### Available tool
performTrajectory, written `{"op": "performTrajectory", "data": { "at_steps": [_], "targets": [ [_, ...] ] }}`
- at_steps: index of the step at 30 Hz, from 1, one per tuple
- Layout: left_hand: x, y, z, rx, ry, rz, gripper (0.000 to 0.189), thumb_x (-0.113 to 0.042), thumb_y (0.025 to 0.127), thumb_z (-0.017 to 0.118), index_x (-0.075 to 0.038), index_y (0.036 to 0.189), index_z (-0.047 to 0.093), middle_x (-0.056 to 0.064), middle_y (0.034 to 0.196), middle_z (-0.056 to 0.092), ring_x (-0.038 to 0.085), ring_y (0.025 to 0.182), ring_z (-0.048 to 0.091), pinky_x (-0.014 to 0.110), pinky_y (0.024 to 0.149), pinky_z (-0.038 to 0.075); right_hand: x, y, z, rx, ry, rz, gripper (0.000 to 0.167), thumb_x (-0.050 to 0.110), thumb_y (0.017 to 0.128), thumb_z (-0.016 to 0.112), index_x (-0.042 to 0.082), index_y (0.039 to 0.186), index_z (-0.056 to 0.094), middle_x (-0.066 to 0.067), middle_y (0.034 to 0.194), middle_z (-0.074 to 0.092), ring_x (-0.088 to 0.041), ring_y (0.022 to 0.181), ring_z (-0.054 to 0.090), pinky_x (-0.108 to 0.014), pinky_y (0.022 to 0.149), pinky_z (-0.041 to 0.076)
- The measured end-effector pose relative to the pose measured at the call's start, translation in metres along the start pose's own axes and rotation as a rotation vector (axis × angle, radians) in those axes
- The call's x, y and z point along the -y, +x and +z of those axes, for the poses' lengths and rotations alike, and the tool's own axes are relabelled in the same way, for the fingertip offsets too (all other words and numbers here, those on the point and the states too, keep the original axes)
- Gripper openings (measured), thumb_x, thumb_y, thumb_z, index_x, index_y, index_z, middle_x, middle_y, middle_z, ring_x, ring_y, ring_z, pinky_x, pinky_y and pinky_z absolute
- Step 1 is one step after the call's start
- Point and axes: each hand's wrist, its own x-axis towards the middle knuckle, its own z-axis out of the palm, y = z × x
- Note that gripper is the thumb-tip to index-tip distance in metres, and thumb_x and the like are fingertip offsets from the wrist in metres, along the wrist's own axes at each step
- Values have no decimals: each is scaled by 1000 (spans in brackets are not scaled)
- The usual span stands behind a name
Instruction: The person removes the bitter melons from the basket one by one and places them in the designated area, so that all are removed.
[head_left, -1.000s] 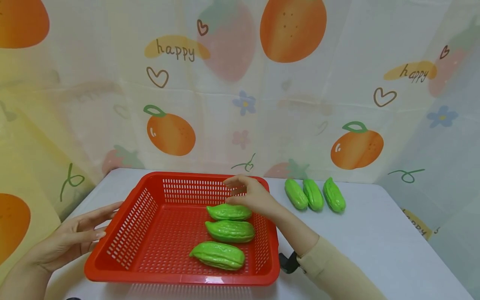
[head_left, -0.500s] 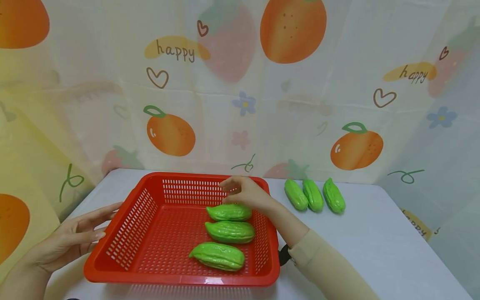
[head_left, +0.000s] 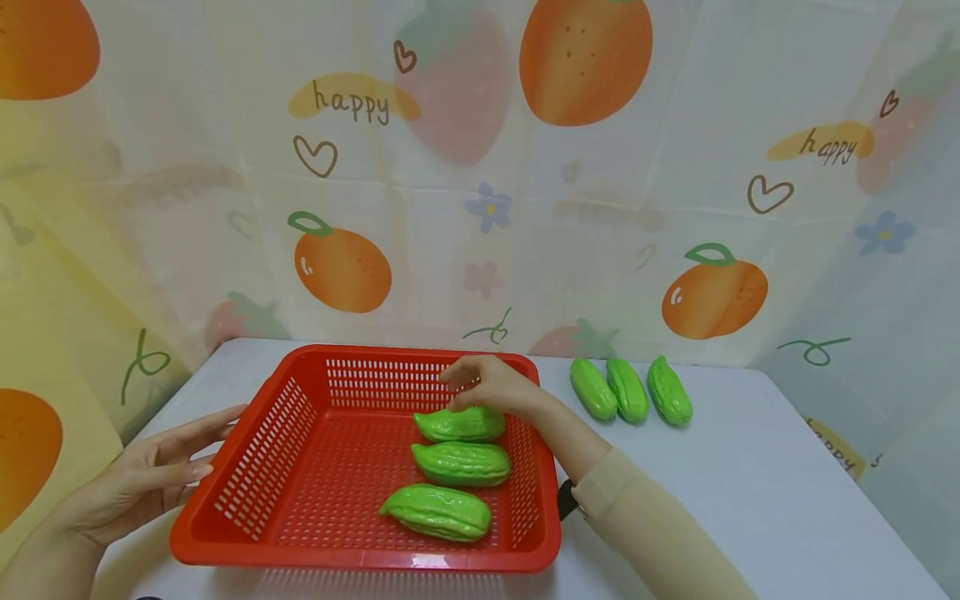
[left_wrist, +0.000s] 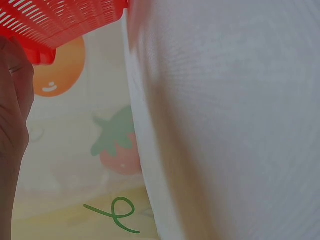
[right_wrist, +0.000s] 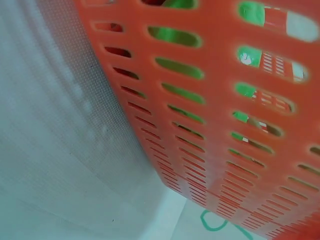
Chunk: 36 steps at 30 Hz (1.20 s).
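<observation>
Carefully, I'd raise my right hand (head_left: 491,386), thumb and fingers apart, off the far gourd (head_left: 453,427) while my left hand (head_left: 142,481), fingers extended, braces the red basket (head_left: 315,556).

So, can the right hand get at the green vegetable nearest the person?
Likely yes: the right hand is over the red basket, and nothing covers the nearest vegetable; it would just pass the middle one.

Fruit-print sheets (head_left: 570,250) walling a white table (head_left: 750,492) suggest a makeshift booth.
</observation>
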Motion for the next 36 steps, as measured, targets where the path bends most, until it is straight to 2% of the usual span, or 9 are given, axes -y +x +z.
{"op": "performTrajectory", "data": {
  "at_steps": [12, 23, 29, 36],
  "targets": [
    [0, -1, -2, -15, 24, -7, 66, 9, 100, 22, -22, 158, 23, -8, 153, 49, 21, 131, 59, 40, 101, 54, -1, 3, 3, 53, -60, 51, 44, 11, 83, 74, 7, 126, 64, -11, 123, 67, -24, 118, 60, -40, 102, 51],
    [3, -2, -9, 66, -29, -5, 68, 9, 100, 16, -25, 159, 21, -6, 158, 42, 22, 135, 54, 41, 104, 52, -4, 4, 9, 86, -95, 96, 43, 4, 80, 75, 8, 122, 66, -10, 126, 67, -26, 120, 60, -39, 101, 54],
    [2, -2, -7, 41, -15, -13, 67, 9, 101, 18, -26, 158, 25, -7, 156, 45, 21, 134, 56, 40, 103, 53, -3, 4, 10, 96, -169, 90, 43, 2, 78, 76, 8, 121, 68, -9, 125, 69, -27, 122, 60, -42, 105, 51],
    [3, -2, -9, 39, 4, -1, 67, 9, 100, 18, -25, 158, 24, -6, 156, 45, 22, 133, 57, 41, 102, 54, -4, 2, 11, 125, -239, 91, 46, 0, 78, 75, 9, 123, 67, -12, 131, 65, -29, 123, 58, -43, 102, 52]
  ]
}}
